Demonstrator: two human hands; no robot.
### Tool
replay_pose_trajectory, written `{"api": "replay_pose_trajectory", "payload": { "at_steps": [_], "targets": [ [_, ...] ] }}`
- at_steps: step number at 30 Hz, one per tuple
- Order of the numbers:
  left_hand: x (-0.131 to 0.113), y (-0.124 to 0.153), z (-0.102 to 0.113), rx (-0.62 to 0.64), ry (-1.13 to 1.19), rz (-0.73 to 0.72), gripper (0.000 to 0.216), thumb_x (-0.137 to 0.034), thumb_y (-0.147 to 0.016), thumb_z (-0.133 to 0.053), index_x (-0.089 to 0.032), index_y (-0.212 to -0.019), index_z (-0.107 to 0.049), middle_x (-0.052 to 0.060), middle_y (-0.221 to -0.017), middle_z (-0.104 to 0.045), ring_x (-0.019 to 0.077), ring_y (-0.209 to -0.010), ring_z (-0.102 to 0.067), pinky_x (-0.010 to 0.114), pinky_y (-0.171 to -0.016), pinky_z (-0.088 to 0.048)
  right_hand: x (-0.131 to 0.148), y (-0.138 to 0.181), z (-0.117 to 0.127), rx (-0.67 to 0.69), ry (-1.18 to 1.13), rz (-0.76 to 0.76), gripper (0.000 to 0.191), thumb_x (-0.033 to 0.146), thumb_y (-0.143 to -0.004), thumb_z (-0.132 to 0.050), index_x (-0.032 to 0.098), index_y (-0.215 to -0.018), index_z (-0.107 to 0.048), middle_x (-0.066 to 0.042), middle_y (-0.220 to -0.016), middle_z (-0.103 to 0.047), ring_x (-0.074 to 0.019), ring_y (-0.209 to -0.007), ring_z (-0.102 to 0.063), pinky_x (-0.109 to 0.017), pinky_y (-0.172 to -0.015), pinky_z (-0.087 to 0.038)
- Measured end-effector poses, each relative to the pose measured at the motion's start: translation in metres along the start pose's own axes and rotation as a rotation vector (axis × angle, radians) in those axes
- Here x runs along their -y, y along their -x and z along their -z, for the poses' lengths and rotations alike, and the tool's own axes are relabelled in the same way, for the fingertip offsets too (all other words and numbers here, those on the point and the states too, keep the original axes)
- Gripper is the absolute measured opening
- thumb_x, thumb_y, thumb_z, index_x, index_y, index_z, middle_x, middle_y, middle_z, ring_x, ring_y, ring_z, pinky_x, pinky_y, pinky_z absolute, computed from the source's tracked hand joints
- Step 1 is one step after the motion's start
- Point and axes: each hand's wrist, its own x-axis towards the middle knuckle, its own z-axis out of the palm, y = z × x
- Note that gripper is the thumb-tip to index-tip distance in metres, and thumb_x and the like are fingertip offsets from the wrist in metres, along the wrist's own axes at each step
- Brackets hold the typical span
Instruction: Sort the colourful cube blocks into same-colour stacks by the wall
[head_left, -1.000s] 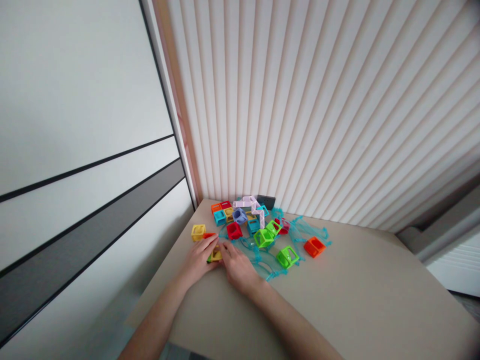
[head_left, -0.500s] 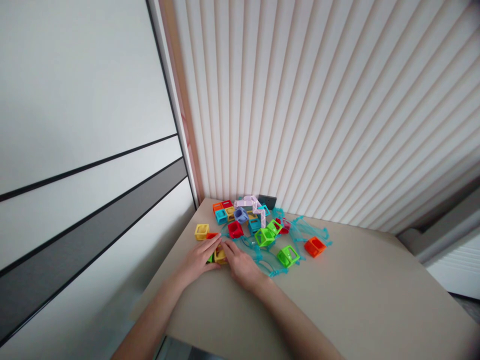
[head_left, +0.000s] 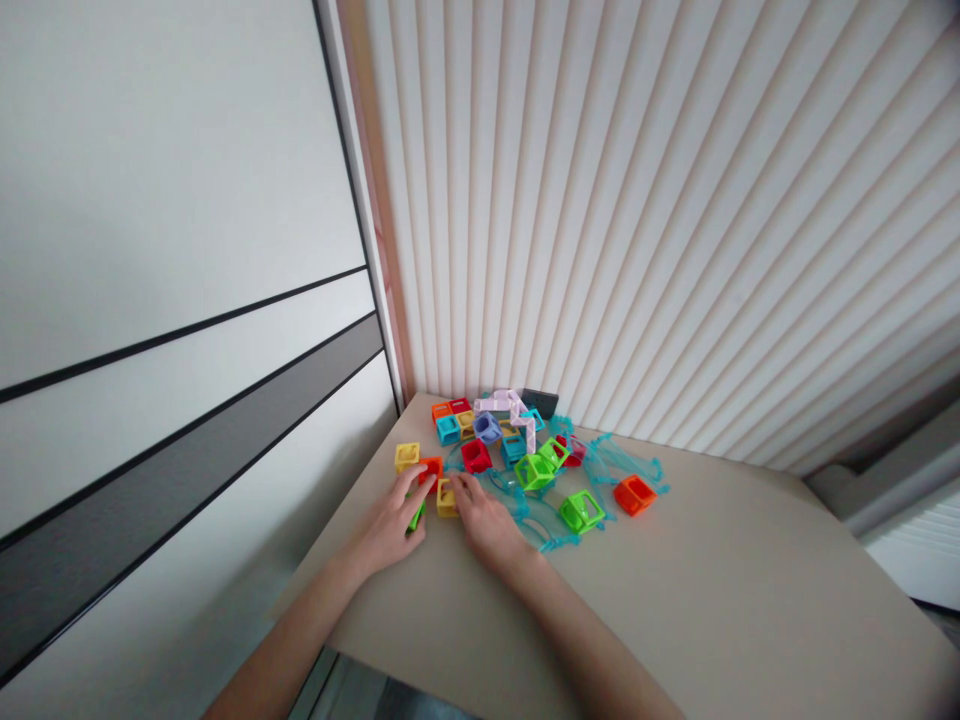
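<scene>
My left hand curls round a green hollow cube block, thumb on its near side and fingers over its far side. Just beyond those fingertips is an orange-red cube block, with a yellow cube block to its left. My right hand has its fingers bent against the right side of another yellow cube block standing on the table. A gap lies between this yellow block and the green one. My hands partly hide both blocks.
More hollow blocks lie beyond my hands, among them a red one, green ones and an orange one. They rest around translucent blue track pieces and a pale pink zigzag piece. A black object leans by the pleated screen.
My hands have moved apart. The green block has come away leftward from the yellow one with my left hand, and the orange-red block shows more fully. The view has shifted slightly.
</scene>
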Motion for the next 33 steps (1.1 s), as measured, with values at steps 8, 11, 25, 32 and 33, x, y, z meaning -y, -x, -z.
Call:
{"api": "replay_pose_trajectory", "payload": {
  "at_steps": [8,11,25,32,33],
  "targets": [
    [-0.017,0.027,-0.005,-0.158,-0.023,0.167,0.057,-0.02,-0.088,-0.052,-0.024,-0.145,-0.044,0.013,-0.134,-0.052,0.0289,-0.124,-0.06,0.043,-0.102,-0.054,0.01,-0.011,-0.009,-0.109,0.034,-0.045,0.047,0.017,-0.099,-0.05,0.012,-0.145,-0.048,-0.02,-0.141,-0.058,-0.0288,-0.123,-0.062,-0.042,-0.104,-0.053],
    [-0.022,0.033,-0.005,-0.272,-0.048,0.237,0.048,-0.026,-0.087,-0.056,-0.021,-0.134,-0.047,0.014,-0.125,-0.055,0.0312,-0.117,-0.061,0.047,-0.098,-0.055,0.014,-0.013,-0.007,-0.118,0.061,-0.045,0.047,0.019,-0.099,-0.05,0.01,-0.145,-0.048,-0.022,-0.142,-0.056,-0.0293,-0.126,-0.059,-0.044,-0.104,-0.052],
    [-0.064,0.008,0.015,-0.296,0.356,0.238,0.029,-0.036,-0.088,-0.063,-0.025,-0.114,-0.056,0.009,-0.111,-0.063,0.0241,-0.099,-0.069,0.037,-0.085,-0.061,-0.011,0.09,0.047,-0.296,-0.041,0.091,0.04,0.016,-0.099,-0.046,0.021,-0.138,-0.053,-0.014,-0.129,-0.064,-0.0245,-0.121,-0.059,-0.043,-0.1,-0.052],
    [-0.126,-0.063,0.016,-0.06,1.047,0.374,0.037,-0.037,-0.086,-0.065,-0.023,-0.119,-0.059,0.01,-0.117,-0.068,0.0239,-0.104,-0.069,0.033,-0.082,-0.059,-0.066,0.127,0.07,-0.436,0.07,-0.091,0.032,0.019,-0.1,-0.048,0.022,-0.128,-0.062,-0.014,-0.124,-0.066,-0.026,-0.117,-0.062,-0.046,-0.099,-0.053],
    [-0.131,-0.073,0.012,-0.031,1.155,0.438,0.036,-0.036,-0.085,-0.065,-0.022,-0.117,-0.06,0.009,-0.114,-0.07,0.0231,-0.101,-0.07,0.032,-0.079,-0.059,-0.076,0.131,0.072,-0.445,0.102,-0.131,0.029,0.021,-0.1,-0.05,0.021,-0.126,-0.063,-0.015,-0.124,-0.066,-0.0269,-0.117,-0.062,-0.047,-0.098,-0.053]
  ]
}}
